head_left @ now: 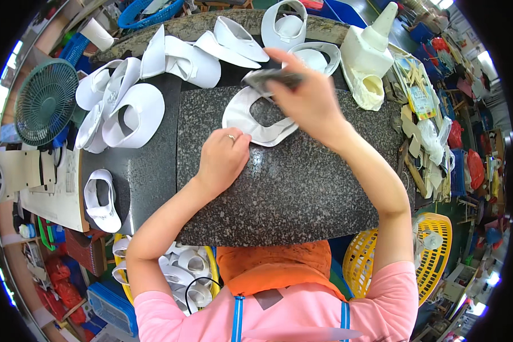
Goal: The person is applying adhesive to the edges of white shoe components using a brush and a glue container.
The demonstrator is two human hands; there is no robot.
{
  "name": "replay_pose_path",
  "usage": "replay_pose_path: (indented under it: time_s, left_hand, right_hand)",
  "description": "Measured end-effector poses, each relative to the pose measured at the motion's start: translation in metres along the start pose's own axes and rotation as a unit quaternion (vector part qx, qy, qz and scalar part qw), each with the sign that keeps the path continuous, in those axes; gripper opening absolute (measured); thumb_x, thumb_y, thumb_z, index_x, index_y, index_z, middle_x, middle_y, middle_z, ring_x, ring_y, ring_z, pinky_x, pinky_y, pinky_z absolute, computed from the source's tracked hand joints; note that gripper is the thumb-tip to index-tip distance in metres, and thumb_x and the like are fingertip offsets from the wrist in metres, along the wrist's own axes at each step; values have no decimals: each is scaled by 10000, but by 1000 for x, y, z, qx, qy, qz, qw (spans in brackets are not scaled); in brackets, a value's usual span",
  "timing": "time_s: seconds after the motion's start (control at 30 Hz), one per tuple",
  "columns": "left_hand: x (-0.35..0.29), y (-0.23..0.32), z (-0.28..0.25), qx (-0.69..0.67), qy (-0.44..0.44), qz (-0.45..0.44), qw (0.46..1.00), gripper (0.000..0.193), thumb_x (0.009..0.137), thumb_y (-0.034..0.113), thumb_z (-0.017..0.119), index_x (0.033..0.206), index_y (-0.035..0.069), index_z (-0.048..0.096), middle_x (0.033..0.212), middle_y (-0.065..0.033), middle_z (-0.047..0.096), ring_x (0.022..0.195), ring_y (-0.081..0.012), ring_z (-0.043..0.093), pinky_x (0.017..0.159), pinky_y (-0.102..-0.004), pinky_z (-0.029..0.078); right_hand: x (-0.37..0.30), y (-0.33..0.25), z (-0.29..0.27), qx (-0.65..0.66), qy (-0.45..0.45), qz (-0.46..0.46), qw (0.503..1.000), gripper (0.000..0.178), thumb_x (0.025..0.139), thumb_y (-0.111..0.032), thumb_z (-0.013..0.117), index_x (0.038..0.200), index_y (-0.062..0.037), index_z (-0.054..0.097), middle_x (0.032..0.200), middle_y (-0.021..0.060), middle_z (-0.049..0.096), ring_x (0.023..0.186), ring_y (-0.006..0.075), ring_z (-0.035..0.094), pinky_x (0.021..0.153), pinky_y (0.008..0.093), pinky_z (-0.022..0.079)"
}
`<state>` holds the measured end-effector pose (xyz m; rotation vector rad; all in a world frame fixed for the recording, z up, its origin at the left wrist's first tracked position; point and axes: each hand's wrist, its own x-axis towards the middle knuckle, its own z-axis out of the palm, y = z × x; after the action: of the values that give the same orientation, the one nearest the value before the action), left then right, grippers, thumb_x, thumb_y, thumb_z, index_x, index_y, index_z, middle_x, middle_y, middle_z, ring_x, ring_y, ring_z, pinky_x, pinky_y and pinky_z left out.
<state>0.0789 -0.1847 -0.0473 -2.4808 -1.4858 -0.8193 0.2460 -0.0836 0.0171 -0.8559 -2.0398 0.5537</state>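
Work surface: dark speckled stone slab (279,194), set on a dark bench top (148,176) that extends past the slab's left edge.
Piece in work: white curved piece (236,114) with an open middle, lying flat near the slab's far edge, slightly left of centre.
Left hand (225,157): on the slab at the piece's near-left rim; fingers curled and close together, tips at the rim; a ring on one finger. Cannot tell whether they pinch the rim or press it.
Right hand (310,100): above the piece's far-right part, motion-blurred; fingers wrapped around a dark tool (289,78). Cannot tell whether the tool touches the piece.
Similar white pieces: a row (202,65) beyond the slab's far edge; a cluster (148,117) off its far-left corner; a single one (107,218) by the bench top's left edge.
Far-right corner: white container (356,57) with a conical top, just beyond the slab.
Near corners: yellow basket (213,271) of white pieces below the left; second yellow basket (437,268) below the right.
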Motion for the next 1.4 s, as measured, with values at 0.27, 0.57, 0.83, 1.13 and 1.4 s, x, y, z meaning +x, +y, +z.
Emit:
replay_pose_path:
  time_s: [0.27,0.57,0.83,1.13,1.4]
  left_hand:
    - [18,-14,-45,-369,103,-334,861,108,914,75,520,964,2,581,818,-24,590,713,-63,516,642,-231,428]
    - [0,33,-31,-366,60,-353,859,177,896,87,560,1033,-5,624,824,-13,625,681,-48,525,635,-218,442]
    - [38,33,-29,-353,61,-306,882,209,895,60,567,1083,-10,626,868,-11,642,747,-37,549,673,-189,447]
    - [190,-29,55,-321,-163,-212,908,223,752,86,642,938,-22,700,789,-68,684,691,-106,605,615,-266,480]
    - [204,-58,78,-321,-286,-273,861,222,747,101,670,916,-40,698,761,-60,663,629,-114,589,563,-254,462]
  right_hand:
    - [-49,-9,-102,142,178,223,948,235,826,-55,604,1056,-13,623,664,-1,575,519,48,486,468,196,372]
    - [-112,-27,-66,88,10,3,996,321,736,45,635,1044,-41,615,862,120,640,728,233,652,624,315,517]
    - [-112,9,-49,-132,-133,-9,982,376,677,23,595,1042,-66,585,808,101,538,754,292,597,647,397,504]
    - [-94,54,-53,-255,-103,-91,957,269,752,-73,554,1015,-35,592,871,72,531,836,240,584,690,350,505]
    - [-73,79,-61,-287,36,-145,946,352,738,-61,587,1089,-57,606,928,54,579,816,200,613,681,302,514]
